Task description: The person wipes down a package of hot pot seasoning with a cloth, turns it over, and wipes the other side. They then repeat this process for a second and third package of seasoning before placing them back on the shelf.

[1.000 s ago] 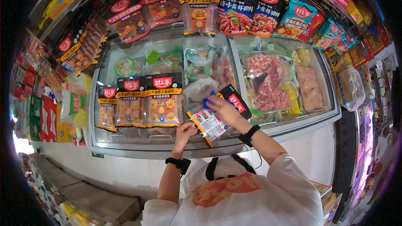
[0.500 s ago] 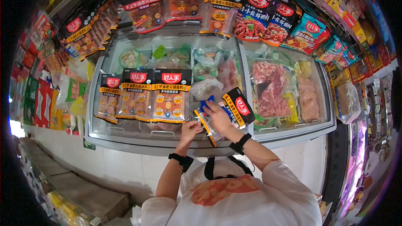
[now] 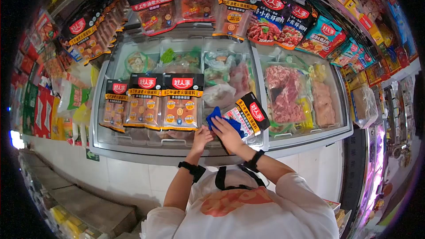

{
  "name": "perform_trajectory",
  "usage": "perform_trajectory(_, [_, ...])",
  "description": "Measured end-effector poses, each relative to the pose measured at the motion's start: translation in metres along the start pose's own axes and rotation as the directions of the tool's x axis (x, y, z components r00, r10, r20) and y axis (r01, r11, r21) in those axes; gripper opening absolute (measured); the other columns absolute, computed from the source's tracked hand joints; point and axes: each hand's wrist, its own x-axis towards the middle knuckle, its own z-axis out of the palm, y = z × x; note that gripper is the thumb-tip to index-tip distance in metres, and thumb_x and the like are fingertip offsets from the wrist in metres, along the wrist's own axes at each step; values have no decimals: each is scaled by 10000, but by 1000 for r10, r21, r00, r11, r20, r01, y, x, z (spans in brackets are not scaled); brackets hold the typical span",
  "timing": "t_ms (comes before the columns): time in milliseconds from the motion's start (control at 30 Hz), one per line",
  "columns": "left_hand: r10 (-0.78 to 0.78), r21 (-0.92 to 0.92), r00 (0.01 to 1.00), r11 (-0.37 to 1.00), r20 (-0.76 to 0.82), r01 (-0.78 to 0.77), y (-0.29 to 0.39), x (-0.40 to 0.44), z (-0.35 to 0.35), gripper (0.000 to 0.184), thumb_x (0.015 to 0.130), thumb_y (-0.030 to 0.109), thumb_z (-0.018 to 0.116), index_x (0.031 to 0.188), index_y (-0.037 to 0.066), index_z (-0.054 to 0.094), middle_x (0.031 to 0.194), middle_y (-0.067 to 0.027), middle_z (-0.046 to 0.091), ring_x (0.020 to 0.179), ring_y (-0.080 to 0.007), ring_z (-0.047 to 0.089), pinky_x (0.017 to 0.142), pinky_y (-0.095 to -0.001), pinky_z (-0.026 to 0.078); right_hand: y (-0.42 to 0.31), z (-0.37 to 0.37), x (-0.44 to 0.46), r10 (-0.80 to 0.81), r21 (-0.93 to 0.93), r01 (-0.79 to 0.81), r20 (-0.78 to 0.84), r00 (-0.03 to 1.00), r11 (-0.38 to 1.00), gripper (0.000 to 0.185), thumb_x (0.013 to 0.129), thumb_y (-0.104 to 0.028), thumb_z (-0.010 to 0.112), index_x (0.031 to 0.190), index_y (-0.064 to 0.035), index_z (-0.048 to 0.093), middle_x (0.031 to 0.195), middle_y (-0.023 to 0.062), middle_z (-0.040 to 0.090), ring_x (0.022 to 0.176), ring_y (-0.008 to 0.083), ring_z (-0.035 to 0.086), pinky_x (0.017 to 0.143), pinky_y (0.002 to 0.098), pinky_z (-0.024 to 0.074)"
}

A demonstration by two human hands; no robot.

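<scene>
My right hand [image 3: 226, 133] presses a blue cloth [image 3: 237, 124] onto a black-and-orange food packet [image 3: 253, 114], which lies tilted on the freezer's glass lid. At the packet's lower left edge, my left hand [image 3: 202, 138] has its fingers pinched together; whatever is between them is too small to make out. Three similar packets lie side by side to the left: a right one [image 3: 181, 102], a middle one [image 3: 144, 102] and a left one [image 3: 114, 106]. Much of the tilted packet is hidden under the cloth and my right hand.
Below the glass of the freezer [image 3: 177, 148] are bagged meats [image 3: 285, 93] and other bagged foods. Hanging packets [image 3: 195, 0] line the shelf behind. Stocked shelves stand on both sides, and a grey step [image 3: 88, 203] is at the lower left.
The blue cloth has spread out, and my right hand has moved with it down and left over the packet. Against one second ago, the whole view has shifted slightly.
</scene>
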Motion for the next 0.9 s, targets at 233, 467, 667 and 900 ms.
perform_trajectory(233, [-121,-53,992,991,24,122,7,1,-4,838,942,688,259,1206,-69,505,1107,-206,632,998,-293,651,904,-394,531,-7,-30,-54,-176,-36,179,73,982,983,315,777,-110,593,1053,18,675,1400,143,486,1320,282,442,1101,383,373])
perform_trajectory(467, [-145,-142,986,977,86,156,6,4,-12,979,877,775,190,1222,-93,484,1144,-251,605,1052,-334,630,951,-417,505,8,-2,19,123,-10,-124,-65,990,992,416,794,-120,528,1172,37,605,1394,199,465,1334,327,403,1115,403,340])
perform_trajectory(667, [-143,-153,984,975,107,159,9,5,-12,1056,843,808,152,1233,-122,466,1181,-275,583,1075,-358,617,976,-438,490,1,-23,-50,-107,-59,107,1,994,992,387,801,-110,559,1153,46,596,1419,181,452,1332,313,417,1110,418,351])
perform_trajectory(900, [-169,-140,984,975,58,175,11,4,-9,1046,857,792,151,1225,-137,459,1181,-299,571,1111,-368,595,1001,-450,471,1,-46,-96,-223,106,213,94,970,971,393,834,-97,590,1200,44,568,1410,147,476,1330,271,430,1111,396,362])
